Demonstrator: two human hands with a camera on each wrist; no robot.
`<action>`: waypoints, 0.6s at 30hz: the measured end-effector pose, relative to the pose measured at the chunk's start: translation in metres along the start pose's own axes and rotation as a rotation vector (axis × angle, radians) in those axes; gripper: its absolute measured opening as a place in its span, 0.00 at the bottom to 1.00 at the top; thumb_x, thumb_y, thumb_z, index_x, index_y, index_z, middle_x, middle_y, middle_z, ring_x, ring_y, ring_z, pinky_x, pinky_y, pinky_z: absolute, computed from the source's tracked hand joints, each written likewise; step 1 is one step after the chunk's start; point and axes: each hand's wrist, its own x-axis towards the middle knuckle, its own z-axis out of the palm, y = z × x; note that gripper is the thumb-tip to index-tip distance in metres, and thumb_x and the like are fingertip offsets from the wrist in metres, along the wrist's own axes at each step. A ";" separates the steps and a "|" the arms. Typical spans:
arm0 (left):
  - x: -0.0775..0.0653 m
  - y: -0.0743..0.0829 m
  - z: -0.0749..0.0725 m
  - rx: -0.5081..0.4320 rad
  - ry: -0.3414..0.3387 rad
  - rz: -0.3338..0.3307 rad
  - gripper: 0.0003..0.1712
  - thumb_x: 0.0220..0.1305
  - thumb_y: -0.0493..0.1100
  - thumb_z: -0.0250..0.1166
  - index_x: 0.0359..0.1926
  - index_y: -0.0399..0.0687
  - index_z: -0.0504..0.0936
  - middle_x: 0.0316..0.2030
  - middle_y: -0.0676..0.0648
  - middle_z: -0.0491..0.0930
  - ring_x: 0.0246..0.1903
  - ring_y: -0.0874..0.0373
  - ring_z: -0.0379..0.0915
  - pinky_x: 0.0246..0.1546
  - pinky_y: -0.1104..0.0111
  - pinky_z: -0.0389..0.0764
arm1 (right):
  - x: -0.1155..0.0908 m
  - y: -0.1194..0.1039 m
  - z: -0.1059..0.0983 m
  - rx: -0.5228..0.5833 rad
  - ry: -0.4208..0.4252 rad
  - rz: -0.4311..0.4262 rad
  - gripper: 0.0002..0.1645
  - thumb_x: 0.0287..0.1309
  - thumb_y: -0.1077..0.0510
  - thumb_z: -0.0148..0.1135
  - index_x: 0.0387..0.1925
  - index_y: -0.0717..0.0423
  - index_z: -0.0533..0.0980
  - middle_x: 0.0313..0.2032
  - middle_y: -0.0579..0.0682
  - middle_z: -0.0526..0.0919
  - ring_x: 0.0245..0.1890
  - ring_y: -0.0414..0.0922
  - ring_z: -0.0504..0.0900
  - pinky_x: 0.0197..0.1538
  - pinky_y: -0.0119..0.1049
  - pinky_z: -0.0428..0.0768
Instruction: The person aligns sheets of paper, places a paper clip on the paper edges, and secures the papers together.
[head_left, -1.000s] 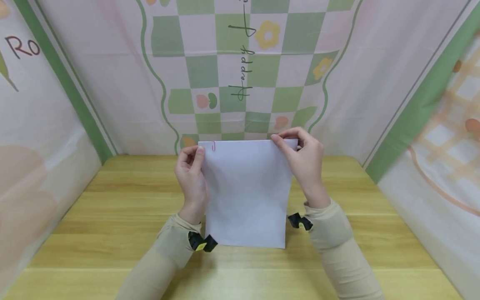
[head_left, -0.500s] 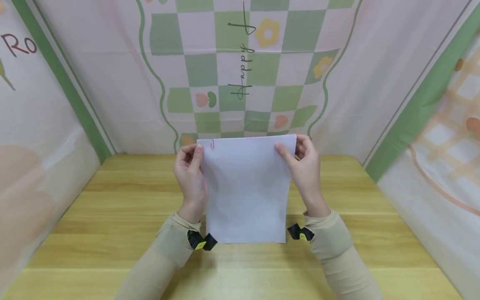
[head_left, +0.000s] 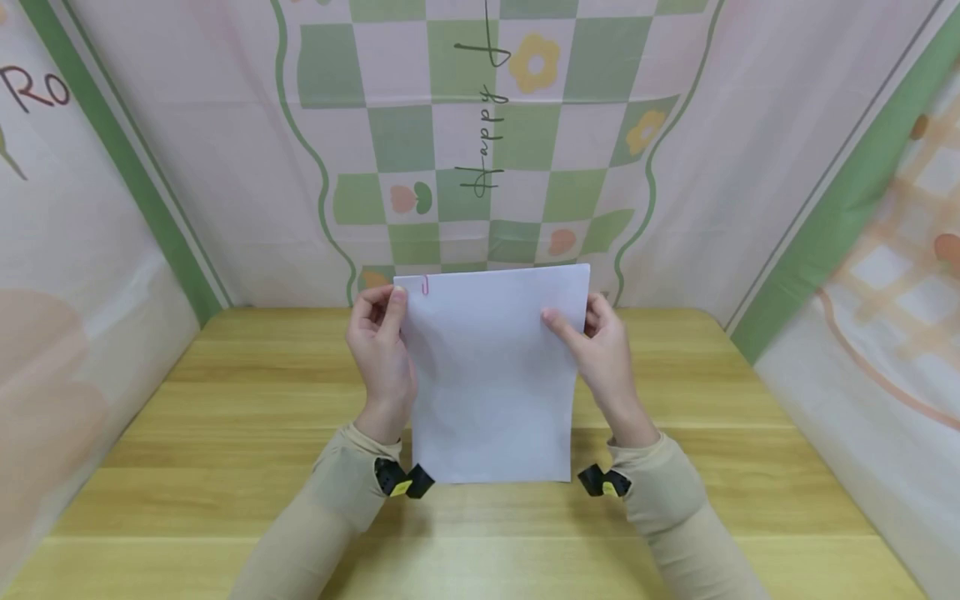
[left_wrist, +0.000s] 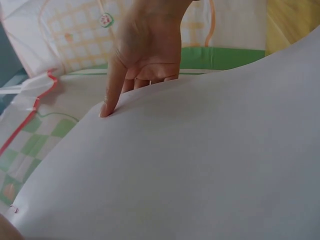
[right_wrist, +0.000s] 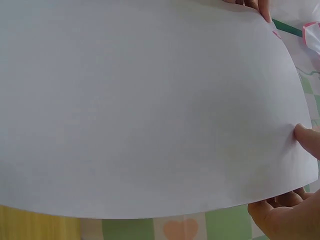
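White paper (head_left: 491, 383) stands nearly upright in front of me, held up between both hands. A pink paper clip (head_left: 425, 285) sits on its top edge near the left corner. My left hand (head_left: 382, 350) pinches the upper left corner, thumb in front and fingers behind. On the right edge, somewhat below the top corner, my right hand (head_left: 603, 354) grips the paper with its thumb (head_left: 558, 322) on the front face. In the right wrist view the paper (right_wrist: 140, 110) bows, and the right fingers (right_wrist: 280, 205) curl behind its edge.
Beneath the hands lies a wooden table (head_left: 247, 417). A patterned cloth backdrop (head_left: 570, 142) rises behind it, with cloth side walls at left and right. Black wrist cameras (head_left: 602, 482) are strapped to both beige sleeves.
My right hand has slid from the paper's top edge down to its right edge. The upper right corner has come uncovered and risen slightly. The left hand keeps its pinch.
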 end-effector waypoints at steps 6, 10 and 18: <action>0.000 0.000 0.000 -0.011 0.005 0.000 0.07 0.61 0.33 0.63 0.36 0.32 0.74 0.33 0.50 0.72 0.36 0.59 0.68 0.39 0.74 0.73 | -0.003 0.005 -0.001 -0.038 -0.042 0.033 0.32 0.55 0.44 0.66 0.54 0.61 0.70 0.48 0.57 0.82 0.43 0.43 0.78 0.43 0.27 0.76; 0.000 0.000 0.000 -0.015 0.006 -0.002 0.06 0.61 0.33 0.63 0.36 0.34 0.75 0.33 0.50 0.72 0.36 0.59 0.68 0.39 0.73 0.73 | -0.004 0.008 -0.002 -0.032 -0.072 0.054 0.33 0.55 0.44 0.66 0.54 0.61 0.69 0.49 0.58 0.81 0.43 0.42 0.79 0.43 0.27 0.77; 0.000 0.000 0.001 -0.016 0.003 -0.005 0.05 0.62 0.34 0.63 0.35 0.36 0.75 0.33 0.50 0.72 0.36 0.58 0.68 0.39 0.73 0.73 | -0.006 0.015 -0.004 -0.013 -0.123 0.080 0.34 0.55 0.45 0.66 0.58 0.60 0.69 0.52 0.57 0.80 0.46 0.43 0.78 0.46 0.28 0.76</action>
